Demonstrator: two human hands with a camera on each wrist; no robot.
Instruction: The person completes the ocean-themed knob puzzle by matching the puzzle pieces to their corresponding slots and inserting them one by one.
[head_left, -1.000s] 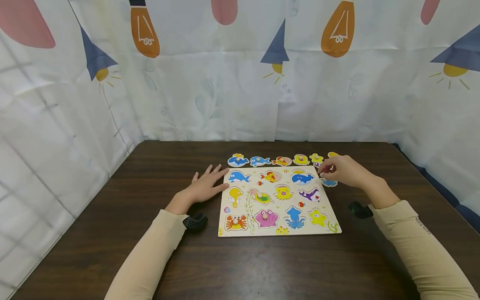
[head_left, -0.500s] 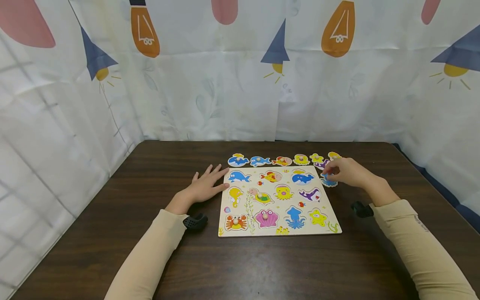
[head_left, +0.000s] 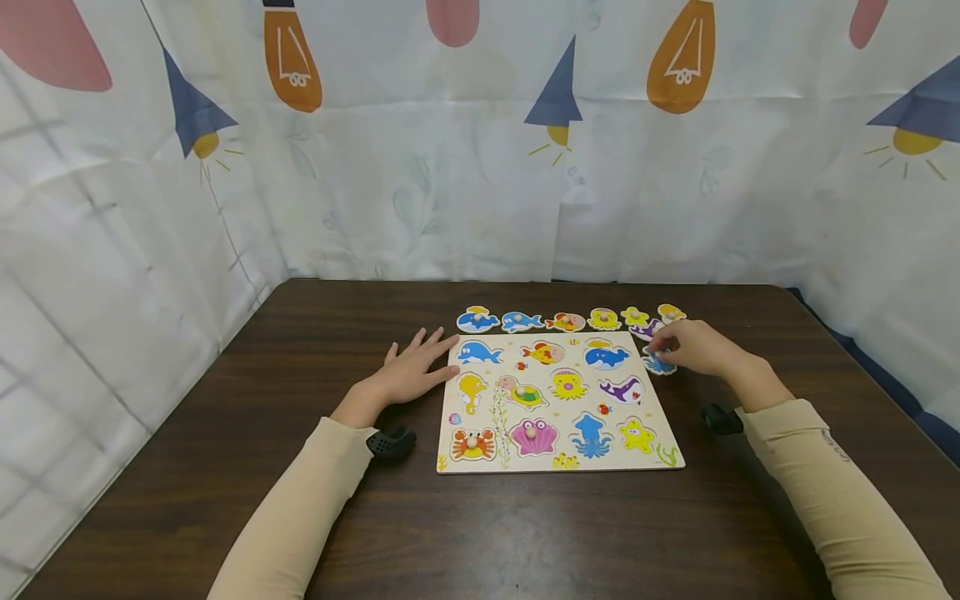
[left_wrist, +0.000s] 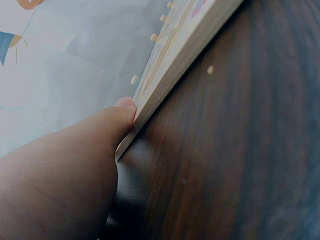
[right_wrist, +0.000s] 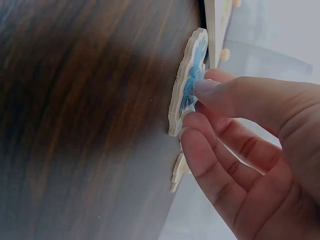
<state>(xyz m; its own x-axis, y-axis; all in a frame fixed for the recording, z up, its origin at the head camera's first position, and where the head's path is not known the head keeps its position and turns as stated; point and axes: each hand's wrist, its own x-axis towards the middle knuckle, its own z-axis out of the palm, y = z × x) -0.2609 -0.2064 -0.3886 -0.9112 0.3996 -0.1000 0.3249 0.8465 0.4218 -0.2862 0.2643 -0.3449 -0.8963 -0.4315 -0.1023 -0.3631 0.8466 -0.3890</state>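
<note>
Broadly, dark wood table (head_left: 360, 517), with the pale puzzle board (head_left: 525, 464) flat on it. Left hand (head_left: 407, 372) loose, fingers spread, thumb and fingertips at the board's left edge; nothing grasped, and the same pose as a second ago. Right hand (head_left: 696, 346) closed to a pinch: thumb and curled fingers on the blue piece (right_wrist: 186, 89), other fingers bent loosely; the knob is hidden by the fingertips. The blue piece lies just beside the board's right edge, near the far corner; cannot tell whether lifted at all. A second ago the right fingers were farther back, over the purple piece (head_left: 642, 332); they have since come down onto the blue one. Purple piece now mostly uncovered, as is the yellow piece (head_left: 671, 312) behind it.
</note>
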